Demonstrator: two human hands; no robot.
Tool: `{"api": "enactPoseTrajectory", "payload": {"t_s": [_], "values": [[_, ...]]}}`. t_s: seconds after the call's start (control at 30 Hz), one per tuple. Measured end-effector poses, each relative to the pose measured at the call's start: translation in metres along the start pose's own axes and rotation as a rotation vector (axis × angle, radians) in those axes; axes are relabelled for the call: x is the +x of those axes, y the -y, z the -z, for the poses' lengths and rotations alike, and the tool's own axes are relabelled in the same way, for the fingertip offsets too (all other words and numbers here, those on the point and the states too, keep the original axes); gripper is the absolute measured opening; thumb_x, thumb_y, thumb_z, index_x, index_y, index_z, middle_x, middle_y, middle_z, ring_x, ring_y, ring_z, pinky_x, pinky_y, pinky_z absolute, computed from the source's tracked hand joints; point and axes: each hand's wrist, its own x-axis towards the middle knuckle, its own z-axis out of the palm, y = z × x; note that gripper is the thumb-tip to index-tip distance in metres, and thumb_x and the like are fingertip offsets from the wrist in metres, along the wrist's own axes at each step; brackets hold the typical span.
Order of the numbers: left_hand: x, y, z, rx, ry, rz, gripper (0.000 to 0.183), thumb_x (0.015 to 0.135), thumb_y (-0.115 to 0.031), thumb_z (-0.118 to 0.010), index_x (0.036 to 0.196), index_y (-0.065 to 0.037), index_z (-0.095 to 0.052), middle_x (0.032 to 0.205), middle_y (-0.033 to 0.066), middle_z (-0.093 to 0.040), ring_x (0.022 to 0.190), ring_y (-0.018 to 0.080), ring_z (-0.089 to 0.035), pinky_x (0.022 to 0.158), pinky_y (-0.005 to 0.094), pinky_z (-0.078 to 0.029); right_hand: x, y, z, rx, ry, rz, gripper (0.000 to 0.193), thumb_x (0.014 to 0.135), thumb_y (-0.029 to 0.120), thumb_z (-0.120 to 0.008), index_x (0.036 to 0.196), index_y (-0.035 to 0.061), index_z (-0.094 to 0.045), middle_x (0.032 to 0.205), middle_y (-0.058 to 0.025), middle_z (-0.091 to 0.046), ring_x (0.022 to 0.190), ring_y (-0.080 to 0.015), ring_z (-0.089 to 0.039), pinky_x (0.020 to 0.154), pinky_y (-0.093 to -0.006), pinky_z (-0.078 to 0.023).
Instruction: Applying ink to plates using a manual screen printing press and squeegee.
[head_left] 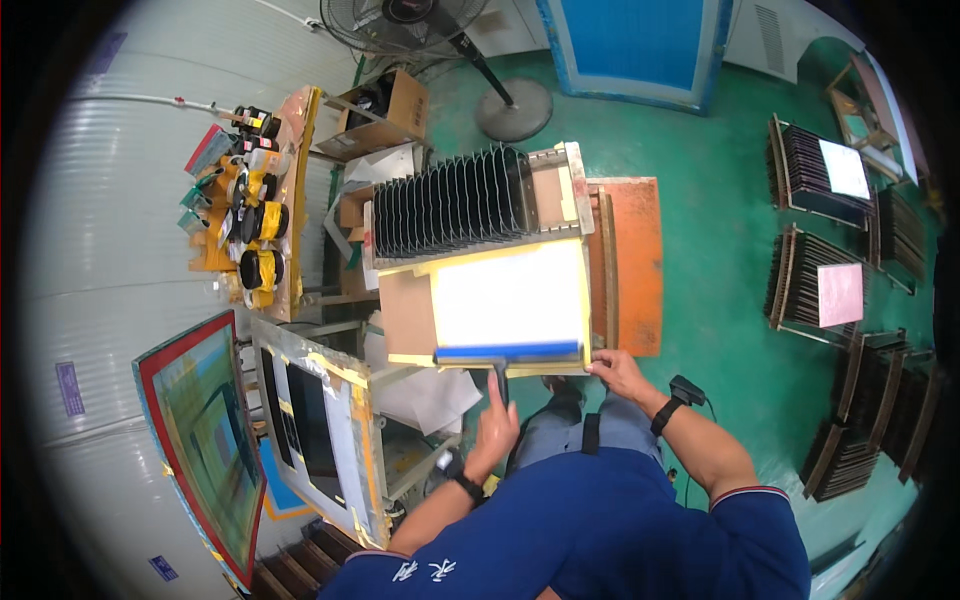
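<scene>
My left hand [495, 432] is closed around the black handle of a blue roller [512, 352], its index finger stretched along the handle. The roller lies crosswise over the near edge of a bright white sheet [510, 298]. That sheet rests on a brown board [406, 312] edged with yellow tape. At the board's near right corner, the fingertips of my right hand [620, 374] are pinched together. Whether they grip the board or the sheet's corner, I cannot tell. Each of my wrists wears a black strap with a small device.
Just beyond the board stands a rack of black upright sheets [450, 203]. An orange panel [632, 268] lies to its right. Framed screens [205, 430] lean at left, near a shelf of tape rolls [262, 220]. A fan [512, 108] stands behind; more racks [815, 285] are at right.
</scene>
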Motion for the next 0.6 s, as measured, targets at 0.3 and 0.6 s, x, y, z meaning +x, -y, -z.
{"api": "enactPoseTrajectory", "payload": {"t_s": [0.3, 0.6], "values": [[0.124, -0.038, 0.032, -0.034, -0.067, -0.042, 0.081, 0.091, -0.011, -0.054, 0.153, -0.003, -0.002, 0.062, 0.0285, -0.06, 0.057, 0.0495, -0.059, 0.053, 0.0561, -0.044, 0.01, -0.023, 0.007, -0.01, 0.062, 0.019, 0.031, 0.091, 0.024, -0.066, 0.104, -0.0039, -0.068, 0.08, -0.0043, -0.066, 0.073, -0.0106, -0.057, 0.066, -0.0272, -0.047], [-0.084, 0.0, 0.053, -0.345, 0.102, 0.324, 0.074, 0.095, -0.022, -0.056, 0.155, -0.017, -0.014, 0.104, 0.0377, -0.062, 0.095, 0.0544, -0.06, 0.085, 0.0561, -0.048, 0.019, -0.012, 0.006, -0.142, 0.122, 0.113, 0.025, 0.09, 0.022, -0.07, 0.09, -0.0029, -0.067, 0.072, 0.0019, -0.055, 0.067, -0.0078, -0.048, 0.059, -0.0251, -0.039]]}}
